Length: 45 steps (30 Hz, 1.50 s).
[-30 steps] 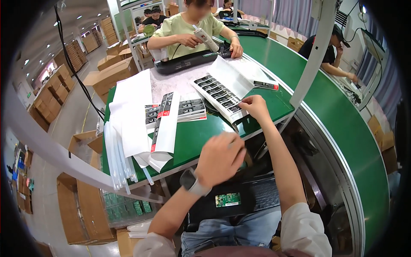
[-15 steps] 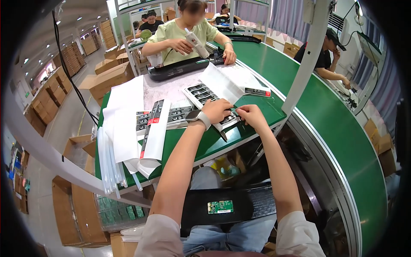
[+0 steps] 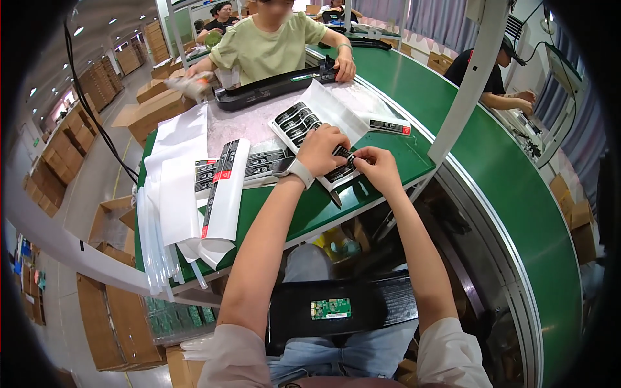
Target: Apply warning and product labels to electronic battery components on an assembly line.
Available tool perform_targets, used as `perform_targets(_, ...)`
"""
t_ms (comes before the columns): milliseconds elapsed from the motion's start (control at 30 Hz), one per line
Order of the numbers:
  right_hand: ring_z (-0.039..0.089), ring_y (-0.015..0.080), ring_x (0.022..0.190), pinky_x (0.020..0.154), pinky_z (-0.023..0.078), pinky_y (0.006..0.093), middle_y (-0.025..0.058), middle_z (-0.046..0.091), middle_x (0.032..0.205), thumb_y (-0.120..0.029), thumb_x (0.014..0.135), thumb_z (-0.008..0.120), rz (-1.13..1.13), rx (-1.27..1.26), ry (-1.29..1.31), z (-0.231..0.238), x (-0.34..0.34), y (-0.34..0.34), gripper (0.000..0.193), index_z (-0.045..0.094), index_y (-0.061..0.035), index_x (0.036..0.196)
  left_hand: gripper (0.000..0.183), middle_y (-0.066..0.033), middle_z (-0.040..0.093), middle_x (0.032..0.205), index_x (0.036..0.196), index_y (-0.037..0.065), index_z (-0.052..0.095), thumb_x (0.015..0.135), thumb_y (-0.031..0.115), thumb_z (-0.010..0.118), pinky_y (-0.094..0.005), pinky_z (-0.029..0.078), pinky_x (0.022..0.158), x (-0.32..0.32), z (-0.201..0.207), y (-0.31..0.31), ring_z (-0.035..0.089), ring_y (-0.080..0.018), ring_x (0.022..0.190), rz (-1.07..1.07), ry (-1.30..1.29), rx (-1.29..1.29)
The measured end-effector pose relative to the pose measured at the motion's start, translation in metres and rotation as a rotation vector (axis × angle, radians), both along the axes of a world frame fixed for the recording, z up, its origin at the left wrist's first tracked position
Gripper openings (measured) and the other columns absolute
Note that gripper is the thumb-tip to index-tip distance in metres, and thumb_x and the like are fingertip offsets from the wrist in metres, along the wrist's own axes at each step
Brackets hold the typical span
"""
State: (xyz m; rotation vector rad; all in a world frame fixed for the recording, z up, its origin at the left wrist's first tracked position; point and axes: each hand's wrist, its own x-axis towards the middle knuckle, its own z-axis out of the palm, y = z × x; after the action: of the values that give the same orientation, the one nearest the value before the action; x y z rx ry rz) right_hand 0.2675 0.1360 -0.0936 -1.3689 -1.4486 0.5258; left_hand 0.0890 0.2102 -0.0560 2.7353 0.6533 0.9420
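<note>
My left hand (image 3: pixel 319 152) rests over a sheet of black stickers (image 3: pixel 295 123) on white backing, its fingers bent onto one edge of a sticker. Beside it, my right hand (image 3: pixel 378 169) pinches the near end of the same narrow black sticker (image 3: pixel 343 154), which is bent up from the sheet. A dark pointed thing (image 3: pixel 336 199) pokes out beneath the sheet at the table's edge. Across my lap lies a long black plastic housing (image 3: pixel 294 310), with a small green circuit board (image 3: pixel 330 309) on it.
More sticker sheets (image 3: pixel 223 181), white paper (image 3: pixel 176 200) and clear tubes (image 3: pixel 152 239) cover the left of the green table (image 3: pixel 309 216). Opposite, a co-worker holds a white bottle (image 3: pixel 189 86) and another black housing (image 3: pixel 278 89). A white post (image 3: pixel 462 84) rises at right; cartons (image 3: pixel 116 317) stand at lower left.
My hands have come closer together, and a sticker edge now stands up between them. The co-worker's bottle has swung left, away from their housing. The view has shifted slightly.
</note>
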Motion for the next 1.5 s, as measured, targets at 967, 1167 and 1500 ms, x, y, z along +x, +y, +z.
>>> perform_targets(967,0.054,0.0182,0.092,0.079,0.047,0.0361,0.0074,0.054,0.112,-0.022,0.097,0.053,0.311,0.214,1.296,0.002,-0.057,-0.219,0.049,0.041,-0.0097,0.143,0.047,-0.0116,0.070,0.076,0.084,0.000,0.073,0.098,0.039,0.051,-0.0300,0.050,0.074,0.011,0.010,-0.154,0.066,-0.0175,0.076,-0.317,-0.565,-0.805)
perform_targets(1167,0.056,0.0120,0.085,0.077,0.047,0.0291,0.0053,0.060,0.101,-0.017,0.097,0.053,0.113,-0.011,0.851,-0.016,-0.066,-0.255,0.049,0.042,-0.0060,0.144,0.013,-0.0081,0.057,0.079,0.081,-0.002,0.059,0.077,0.003,0.071,-0.0292,0.044,0.067,0.000,0.012,-0.209,0.056,-0.0169,0.073,-0.187,-0.465,-0.367)
perform_targets(1500,0.056,0.0149,0.093,0.077,0.045,0.0266,0.0080,0.058,0.103,-0.032,0.088,0.064,0.133,-0.140,0.373,0.034,0.017,-0.277,0.038,0.068,0.0039,0.102,0.017,-0.0047,0.049,0.070,0.071,0.006,0.054,0.079,0.012,0.067,-0.0379,0.035,0.082,-0.014,0.013,-0.220,0.049,-0.0246,0.073,-0.666,-0.096,-0.464)
